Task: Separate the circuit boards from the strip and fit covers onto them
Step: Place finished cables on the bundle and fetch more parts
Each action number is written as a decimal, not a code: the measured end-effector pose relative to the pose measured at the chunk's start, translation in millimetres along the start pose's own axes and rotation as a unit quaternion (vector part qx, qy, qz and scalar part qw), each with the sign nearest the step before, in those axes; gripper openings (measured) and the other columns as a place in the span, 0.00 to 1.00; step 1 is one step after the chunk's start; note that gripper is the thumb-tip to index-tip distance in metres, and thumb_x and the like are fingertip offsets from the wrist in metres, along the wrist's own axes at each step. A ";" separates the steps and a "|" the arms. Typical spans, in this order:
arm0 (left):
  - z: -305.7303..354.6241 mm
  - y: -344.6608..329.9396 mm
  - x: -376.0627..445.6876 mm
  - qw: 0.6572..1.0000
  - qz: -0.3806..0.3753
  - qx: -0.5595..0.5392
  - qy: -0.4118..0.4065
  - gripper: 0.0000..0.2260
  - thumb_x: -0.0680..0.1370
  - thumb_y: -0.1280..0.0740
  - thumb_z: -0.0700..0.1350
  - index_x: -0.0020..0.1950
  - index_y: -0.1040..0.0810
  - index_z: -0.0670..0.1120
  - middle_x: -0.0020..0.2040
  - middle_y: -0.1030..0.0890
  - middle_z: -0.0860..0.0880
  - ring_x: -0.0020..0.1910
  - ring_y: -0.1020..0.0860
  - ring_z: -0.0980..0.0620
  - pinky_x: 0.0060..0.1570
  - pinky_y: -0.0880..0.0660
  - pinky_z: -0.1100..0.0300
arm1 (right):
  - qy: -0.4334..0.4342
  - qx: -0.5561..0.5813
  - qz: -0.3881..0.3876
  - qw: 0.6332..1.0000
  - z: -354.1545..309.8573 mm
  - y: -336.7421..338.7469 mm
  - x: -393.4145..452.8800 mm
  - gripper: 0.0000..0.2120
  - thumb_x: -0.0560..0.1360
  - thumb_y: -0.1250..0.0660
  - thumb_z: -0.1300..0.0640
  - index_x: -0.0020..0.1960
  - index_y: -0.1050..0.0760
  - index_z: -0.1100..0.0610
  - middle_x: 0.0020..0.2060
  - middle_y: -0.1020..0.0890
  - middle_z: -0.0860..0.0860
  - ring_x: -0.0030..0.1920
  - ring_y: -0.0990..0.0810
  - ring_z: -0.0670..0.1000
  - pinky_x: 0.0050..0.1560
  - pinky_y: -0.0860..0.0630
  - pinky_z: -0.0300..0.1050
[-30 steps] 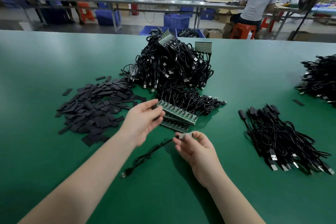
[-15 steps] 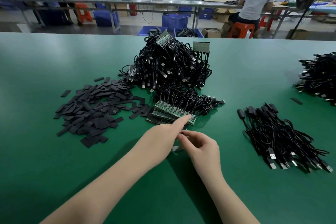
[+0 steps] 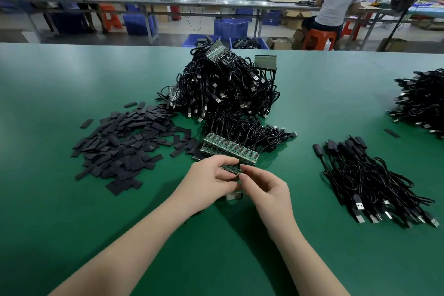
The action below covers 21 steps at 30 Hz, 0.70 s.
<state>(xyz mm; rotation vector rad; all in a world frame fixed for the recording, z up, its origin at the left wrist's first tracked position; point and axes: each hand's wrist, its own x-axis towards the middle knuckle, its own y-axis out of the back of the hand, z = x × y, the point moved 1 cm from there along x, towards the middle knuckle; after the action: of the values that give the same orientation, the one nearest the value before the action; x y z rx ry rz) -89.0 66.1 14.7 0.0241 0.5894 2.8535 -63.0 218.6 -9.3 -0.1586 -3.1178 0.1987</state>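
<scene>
Pinching a green circuit board strip (image 3: 231,168) between them, your left hand (image 3: 208,180) and right hand (image 3: 265,187) meet above the green table (image 3: 72,199); more strips (image 3: 229,145) lie just beyond, black covers (image 3: 125,146) to the left.

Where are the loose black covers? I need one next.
In the head view, the covers lie heaped on the green table, left of the hands and beside the big cable pile.
</scene>
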 end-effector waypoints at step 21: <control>-1.0 5.1 -2.7 0.999 -0.007 0.022 -0.032 0.15 0.71 0.25 0.44 0.53 0.22 0.59 0.38 0.15 0.57 0.40 0.17 0.61 0.41 0.26 0.72 | 0.003 -0.037 -0.042 0.998 -1.4 2.3 1.7 0.08 0.73 0.25 0.60 0.42 0.14 0.47 0.39 0.13 0.48 0.38 0.15 0.43 0.40 0.24 0.31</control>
<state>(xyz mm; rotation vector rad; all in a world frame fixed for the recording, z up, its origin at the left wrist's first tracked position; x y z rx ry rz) -87.5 60.5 15.9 0.1169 0.6364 2.8150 -64.4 221.2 -8.2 -0.0300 -3.1187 0.0819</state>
